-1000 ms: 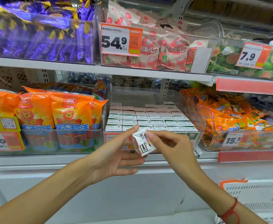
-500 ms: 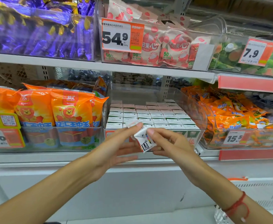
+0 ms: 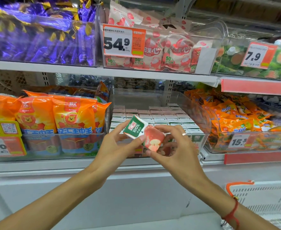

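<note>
inspection of the product seems to be the step in hand: the small juice carton [image 3: 143, 136] is in the air in front of the middle shelf, just before the clear bin [image 3: 200, 113] where many cartons of the same kind [image 3: 153, 116] stand in tidy rows. the left hand [image 3: 113, 146] pinches the green end of the carton between thumb and fingertips. the right hand [image 3: 174, 150] holds the other end, the one with the apple picture, with its fingers curled round it, so both hands have a narrow, closed grip on the one box. the carton is tilted, its printed face is turned toward the camera, and it touches nothing except the two hands. i judge that the person is checking the pack, and the choice to take it or put it back is not yet made. if it is taken, the next move calls for one hand to let go and the other to carry the box down to the white basket [image 3: 261, 196] at the lower right. if it goes back, it must first be turned to stand like the others in the bin.
</note>
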`<state>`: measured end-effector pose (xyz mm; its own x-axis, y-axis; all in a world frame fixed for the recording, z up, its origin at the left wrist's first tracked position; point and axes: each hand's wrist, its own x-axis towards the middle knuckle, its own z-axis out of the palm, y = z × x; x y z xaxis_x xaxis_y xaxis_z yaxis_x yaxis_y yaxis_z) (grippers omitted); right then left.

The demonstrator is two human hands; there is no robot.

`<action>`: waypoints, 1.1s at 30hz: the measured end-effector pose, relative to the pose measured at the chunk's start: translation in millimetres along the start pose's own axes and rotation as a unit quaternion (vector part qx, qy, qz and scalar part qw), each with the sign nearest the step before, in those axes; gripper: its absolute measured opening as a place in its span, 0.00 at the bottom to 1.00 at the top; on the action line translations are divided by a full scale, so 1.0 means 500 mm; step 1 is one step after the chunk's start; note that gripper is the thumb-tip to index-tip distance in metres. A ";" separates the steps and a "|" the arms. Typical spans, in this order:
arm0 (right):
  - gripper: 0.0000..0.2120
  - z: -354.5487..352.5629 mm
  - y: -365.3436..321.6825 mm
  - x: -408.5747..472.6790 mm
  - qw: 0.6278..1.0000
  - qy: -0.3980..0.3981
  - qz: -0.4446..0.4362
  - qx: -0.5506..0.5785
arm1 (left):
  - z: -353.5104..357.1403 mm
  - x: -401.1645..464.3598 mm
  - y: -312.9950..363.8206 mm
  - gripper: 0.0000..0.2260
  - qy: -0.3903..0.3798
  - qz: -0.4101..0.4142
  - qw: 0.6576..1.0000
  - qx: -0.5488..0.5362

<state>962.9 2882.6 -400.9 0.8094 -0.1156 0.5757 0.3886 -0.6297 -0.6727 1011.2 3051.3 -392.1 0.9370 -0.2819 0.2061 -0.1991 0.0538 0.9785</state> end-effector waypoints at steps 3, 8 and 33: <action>0.27 -0.006 0.007 0.005 0.998 -0.049 0.023 0.024 | -0.003 -0.004 -0.004 0.24 0.028 0.054 0.997 0.038; 0.29 -0.017 0.020 0.011 0.987 -0.089 0.041 0.127 | -0.007 -0.010 0.005 0.19 0.010 0.261 0.948 0.179; 0.15 -0.045 0.130 0.126 0.992 -0.030 0.093 -0.077 | 0.004 0.117 0.020 0.19 0.141 0.197 0.964 0.112</action>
<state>1029.3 2817.1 -398.0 0.8872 -0.1980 0.4166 0.1618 -0.7122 -0.6830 1063.4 3033.4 -370.1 0.8100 -0.0083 0.5864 -0.5834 -0.1141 0.8042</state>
